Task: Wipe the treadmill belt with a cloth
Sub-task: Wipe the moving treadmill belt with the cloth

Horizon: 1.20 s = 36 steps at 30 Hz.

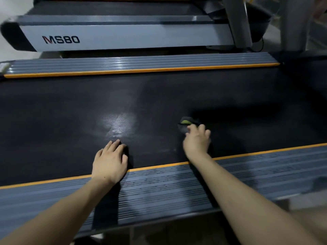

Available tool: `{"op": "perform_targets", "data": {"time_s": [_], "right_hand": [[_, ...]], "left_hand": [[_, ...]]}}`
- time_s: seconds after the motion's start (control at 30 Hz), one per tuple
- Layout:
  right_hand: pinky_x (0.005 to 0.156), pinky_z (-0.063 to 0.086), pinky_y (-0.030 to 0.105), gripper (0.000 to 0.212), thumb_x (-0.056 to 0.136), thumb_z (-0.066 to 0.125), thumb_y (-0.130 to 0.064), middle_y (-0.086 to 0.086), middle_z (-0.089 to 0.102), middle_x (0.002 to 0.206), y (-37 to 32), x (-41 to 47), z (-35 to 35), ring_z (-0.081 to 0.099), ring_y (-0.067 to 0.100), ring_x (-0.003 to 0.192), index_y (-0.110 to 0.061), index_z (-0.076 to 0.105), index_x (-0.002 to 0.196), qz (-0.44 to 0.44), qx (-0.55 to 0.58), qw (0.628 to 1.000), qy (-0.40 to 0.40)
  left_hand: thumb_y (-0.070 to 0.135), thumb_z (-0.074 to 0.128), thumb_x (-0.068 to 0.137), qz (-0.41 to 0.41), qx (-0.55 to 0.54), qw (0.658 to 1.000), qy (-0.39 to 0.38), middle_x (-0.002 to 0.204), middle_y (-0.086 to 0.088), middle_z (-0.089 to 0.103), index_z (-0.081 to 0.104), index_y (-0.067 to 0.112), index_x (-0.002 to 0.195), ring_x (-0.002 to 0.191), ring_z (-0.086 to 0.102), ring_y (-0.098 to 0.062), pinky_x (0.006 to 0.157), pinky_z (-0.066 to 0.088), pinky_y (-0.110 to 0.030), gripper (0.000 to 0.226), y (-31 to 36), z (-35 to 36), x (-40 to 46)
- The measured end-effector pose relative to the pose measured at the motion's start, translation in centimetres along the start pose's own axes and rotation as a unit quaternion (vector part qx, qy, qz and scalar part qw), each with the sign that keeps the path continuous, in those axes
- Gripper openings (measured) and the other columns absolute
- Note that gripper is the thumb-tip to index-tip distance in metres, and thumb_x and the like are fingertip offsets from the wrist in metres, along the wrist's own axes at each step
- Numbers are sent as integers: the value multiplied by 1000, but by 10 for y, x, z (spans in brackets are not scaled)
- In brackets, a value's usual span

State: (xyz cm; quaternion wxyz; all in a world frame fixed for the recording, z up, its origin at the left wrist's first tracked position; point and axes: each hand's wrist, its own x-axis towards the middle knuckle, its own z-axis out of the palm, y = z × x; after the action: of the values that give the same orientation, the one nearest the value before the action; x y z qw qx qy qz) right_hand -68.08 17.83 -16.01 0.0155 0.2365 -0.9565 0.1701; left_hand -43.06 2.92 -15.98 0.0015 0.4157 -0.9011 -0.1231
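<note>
The black treadmill belt [70, 112] runs across the middle of the view, with a shiny wet-looking patch [118, 124] near its centre. My right hand [197, 140] grips a dark bunched cloth [185, 125] with a yellow-green spot and holds it down on the belt, right of the patch. My left hand [110, 160] rests flat on the belt's near edge, fingers straight, just below the patch.
Grey ribbed side rails with orange strips border the belt, one near me [168, 188] and one far [141, 63]. A second treadmill marked MS80 [106, 38] stands behind. A metal upright post [238, 20] rises at the back right.
</note>
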Motion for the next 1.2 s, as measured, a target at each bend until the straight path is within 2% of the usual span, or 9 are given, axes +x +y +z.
{"op": "perform_targets", "data": {"time_s": [0.17,0.3,0.4,0.53,0.77,0.9,1.03,1.1,1.2], "right_hand": [[87,43,46,21,91,61,-27,3,50,117,-107,-60,33,43,32,107,-31,67,112,-189,78,976,-73],[85,47,45,27,93,61,-27,3,52,113,-86,-40,33,46,31,103,-33,66,119,-299,72,948,-79],[71,52,43,22,87,67,-24,8,55,102,-39,13,28,52,36,90,-29,71,108,-246,29,969,2],[78,48,43,23,90,65,-25,10,54,106,-22,51,24,50,37,94,-27,72,113,-142,26,989,13],[69,50,42,27,91,65,-27,4,54,95,-52,2,43,47,28,82,-27,71,116,-416,79,906,-26],[75,51,44,22,92,62,-32,2,52,99,-96,63,65,46,30,88,-34,70,112,-383,77,921,0],[88,50,49,24,98,52,-40,-5,42,104,-148,109,78,43,26,101,-42,63,119,-294,73,951,-56],[89,49,47,22,98,56,-36,-1,46,104,-146,97,72,45,28,100,-39,69,116,-321,74,942,-64],[76,50,44,23,93,63,-30,5,50,95,-106,48,52,47,29,86,-31,72,114,-458,117,878,-70]], "left_hand": [[34,34,102,-21,-37,999,18,155,2,45,58,26,131,150,28,-18,121,22,-43,39,-2,5,3],[39,25,99,-16,-25,999,28,153,1,47,60,26,128,149,30,-19,121,22,-45,48,0,5,4],[42,23,94,-19,-25,999,43,152,3,48,61,26,128,148,31,-17,120,26,-41,53,0,4,0],[41,25,94,-33,-28,997,64,149,3,51,63,26,123,145,36,-16,118,29,-40,50,1,4,1],[41,28,93,-33,-14,998,60,150,2,50,61,26,123,146,35,-18,118,29,-42,47,-2,10,5],[40,30,94,-28,-5,998,59,152,3,48,59,26,129,148,32,-17,120,27,-41,48,-3,12,5],[40,32,94,-29,-6,998,61,152,4,46,58,25,132,148,30,-15,120,26,-41,48,-2,11,5],[40,32,93,-29,-2,998,60,153,4,46,57,26,132,148,30,-15,120,25,-41,48,-1,10,5],[41,31,92,-41,-3,997,62,151,3,48,58,25,132,146,33,-15,119,26,-41,51,-1,9,6]]}}
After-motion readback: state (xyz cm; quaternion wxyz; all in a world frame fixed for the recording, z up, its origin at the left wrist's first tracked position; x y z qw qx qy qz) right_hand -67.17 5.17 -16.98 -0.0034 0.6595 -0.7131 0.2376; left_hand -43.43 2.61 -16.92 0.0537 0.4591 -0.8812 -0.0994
